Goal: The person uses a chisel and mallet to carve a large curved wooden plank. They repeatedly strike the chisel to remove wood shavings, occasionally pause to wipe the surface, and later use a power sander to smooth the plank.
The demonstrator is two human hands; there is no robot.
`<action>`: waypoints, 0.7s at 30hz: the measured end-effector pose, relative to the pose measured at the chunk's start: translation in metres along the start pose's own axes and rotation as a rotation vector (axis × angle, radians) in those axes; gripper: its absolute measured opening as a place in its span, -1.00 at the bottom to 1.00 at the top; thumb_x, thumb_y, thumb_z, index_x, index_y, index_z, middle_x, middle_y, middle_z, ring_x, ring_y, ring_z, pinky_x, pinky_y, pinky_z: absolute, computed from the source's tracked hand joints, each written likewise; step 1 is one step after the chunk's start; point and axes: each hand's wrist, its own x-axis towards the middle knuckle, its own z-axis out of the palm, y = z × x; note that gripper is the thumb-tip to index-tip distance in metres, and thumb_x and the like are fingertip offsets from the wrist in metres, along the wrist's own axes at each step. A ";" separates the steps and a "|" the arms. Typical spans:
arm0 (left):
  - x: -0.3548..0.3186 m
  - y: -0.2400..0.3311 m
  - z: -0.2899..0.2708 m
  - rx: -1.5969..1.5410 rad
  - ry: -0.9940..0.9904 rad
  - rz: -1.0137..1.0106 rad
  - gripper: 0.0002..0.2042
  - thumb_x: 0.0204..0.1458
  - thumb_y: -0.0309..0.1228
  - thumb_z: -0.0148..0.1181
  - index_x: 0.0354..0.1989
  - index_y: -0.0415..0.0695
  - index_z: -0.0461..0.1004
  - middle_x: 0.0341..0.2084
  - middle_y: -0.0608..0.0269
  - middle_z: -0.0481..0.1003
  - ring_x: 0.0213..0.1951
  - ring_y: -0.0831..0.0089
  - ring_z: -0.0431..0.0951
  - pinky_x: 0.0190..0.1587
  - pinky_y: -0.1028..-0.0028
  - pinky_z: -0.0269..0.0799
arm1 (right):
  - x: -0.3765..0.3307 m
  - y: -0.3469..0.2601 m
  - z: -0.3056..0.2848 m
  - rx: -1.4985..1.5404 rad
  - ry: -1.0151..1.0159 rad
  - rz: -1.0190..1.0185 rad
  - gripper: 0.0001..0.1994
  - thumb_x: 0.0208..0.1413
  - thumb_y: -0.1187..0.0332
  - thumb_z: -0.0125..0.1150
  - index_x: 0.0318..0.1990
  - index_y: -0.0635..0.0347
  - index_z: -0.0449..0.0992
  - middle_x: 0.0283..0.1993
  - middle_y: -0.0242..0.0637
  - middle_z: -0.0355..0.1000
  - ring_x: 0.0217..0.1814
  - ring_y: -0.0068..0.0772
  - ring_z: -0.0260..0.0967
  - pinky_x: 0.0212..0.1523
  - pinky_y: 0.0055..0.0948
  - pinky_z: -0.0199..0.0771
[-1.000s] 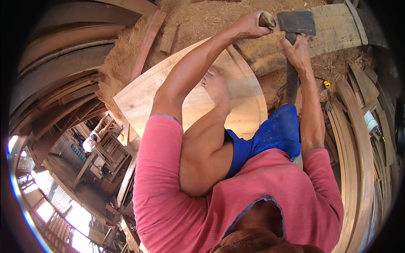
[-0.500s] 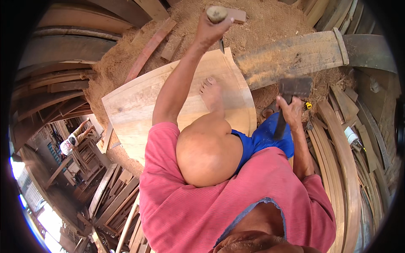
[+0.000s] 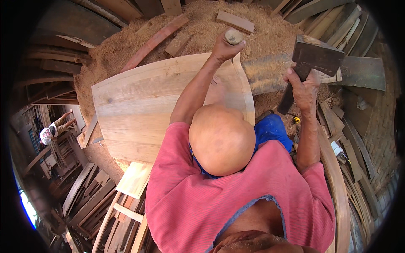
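Note:
My left hand (image 3: 223,49) grips a chisel with a round wooden handle (image 3: 233,37), held upright at the far edge of a wide, curved pale wooden panel (image 3: 139,105). My right hand (image 3: 303,86) holds a hatchet (image 3: 316,55) by its dark handle, the heavy metal head raised to the right of the chisel and above a grey timber beam (image 3: 270,72). The hatchet head is apart from the chisel. My bent knee (image 3: 221,139) rises in the middle of the view, in front of the panel.
Sawdust (image 3: 126,46) and offcut boards (image 3: 235,21) cover the ground beyond the panel. Curved planks are stacked at left (image 3: 80,198) and right (image 3: 337,189). A small yellow object (image 3: 296,119) lies by my leg. Another person (image 3: 52,128) works far left.
My right hand dropped the hatchet low to the right, then lifted it again toward the chisel. My left hand has stayed on the chisel at the panel's edge.

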 end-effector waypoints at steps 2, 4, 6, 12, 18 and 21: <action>0.002 -0.004 -0.005 0.026 0.011 0.040 -0.78 0.00 -0.42 0.44 -0.32 -0.09 0.45 -0.45 0.47 0.50 -0.36 0.67 0.48 -0.25 0.51 0.47 | 0.004 -0.015 -0.001 -0.013 0.017 -0.107 -0.78 0.22 0.30 0.39 -0.18 0.27 0.53 -0.39 -0.39 0.53 -0.35 -0.58 0.46 -0.27 -0.49 0.45; 0.001 -0.003 -0.005 0.015 0.002 0.045 -0.78 -0.01 -0.42 0.44 -0.33 -0.09 0.45 -0.45 0.47 0.50 -0.36 0.67 0.48 -0.25 0.51 0.47 | 0.003 -0.030 0.001 -0.006 0.056 -0.179 -0.76 0.21 0.31 0.40 -0.15 0.28 0.52 -0.39 -0.39 0.53 -0.35 -0.58 0.47 -0.28 -0.50 0.45; 0.001 -0.002 -0.003 0.005 0.007 0.033 -0.78 -0.01 -0.42 0.44 -0.32 -0.09 0.45 -0.45 0.47 0.50 -0.37 0.67 0.48 -0.25 0.51 0.47 | 0.003 -0.039 0.000 0.027 0.057 -0.231 -0.77 0.21 0.34 0.40 -0.14 0.29 0.51 -0.39 -0.38 0.53 -0.35 -0.58 0.48 -0.29 -0.52 0.45; -0.003 0.002 -0.003 0.008 -0.012 0.098 -0.79 0.00 -0.42 0.43 -0.34 -0.10 0.46 -0.48 0.45 0.49 -0.39 0.61 0.48 -0.27 0.48 0.47 | -0.003 -0.051 0.002 0.027 0.090 -0.299 -0.86 0.26 0.41 0.30 -0.20 0.29 0.50 -0.43 -0.32 0.48 -0.40 -0.53 0.44 -0.31 -0.47 0.45; -0.023 0.004 0.007 0.129 -0.084 0.170 -0.77 -0.05 -0.44 0.45 -0.32 -0.11 0.45 -0.45 0.41 0.49 -0.36 0.58 0.46 -0.22 0.46 0.47 | -0.001 -0.059 0.001 0.032 0.106 -0.411 -0.89 0.26 0.42 0.28 -0.22 0.29 0.51 -0.43 -0.32 0.48 -0.40 -0.54 0.42 -0.31 -0.45 0.44; -0.025 0.000 0.005 0.059 -0.156 0.154 -0.75 -0.07 -0.44 0.45 -0.30 -0.11 0.46 -0.44 0.38 0.49 -0.35 0.59 0.44 -0.19 0.47 0.48 | 0.002 -0.065 -0.002 -0.029 0.101 -0.486 -0.89 0.26 0.44 0.27 -0.22 0.29 0.51 -0.43 -0.32 0.49 -0.39 -0.54 0.42 -0.30 -0.45 0.44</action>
